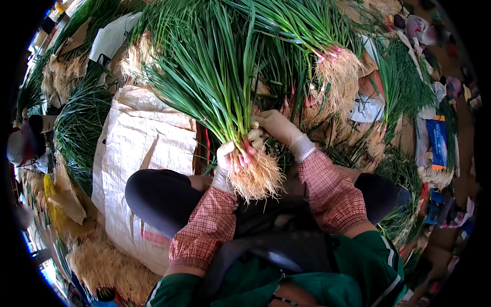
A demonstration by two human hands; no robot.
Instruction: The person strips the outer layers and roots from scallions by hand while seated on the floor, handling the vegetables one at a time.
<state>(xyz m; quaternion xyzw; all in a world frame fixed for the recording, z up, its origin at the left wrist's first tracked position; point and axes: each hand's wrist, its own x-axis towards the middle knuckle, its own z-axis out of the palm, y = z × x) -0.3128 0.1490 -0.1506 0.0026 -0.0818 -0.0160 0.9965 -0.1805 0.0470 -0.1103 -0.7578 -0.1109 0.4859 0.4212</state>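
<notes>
Gathering green onion bunch [225, 87]: left hand [225, 158] clamped above roots [258, 179]; right hand [279, 128] closed on bulbs; keep bulbs level.

Green onion bunch [225, 97], white roots down, leaves fanning upward.

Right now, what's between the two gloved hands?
In the head view, the pale bulbs and pink stalk bases of the green onion bunch sit between the left hand and right hand.

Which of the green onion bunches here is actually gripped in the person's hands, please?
The bunch in the middle, its pale roots hanging over the lap. The left hand grips its base and the right hand touches it; the other bunches lie untouched behind.
</notes>
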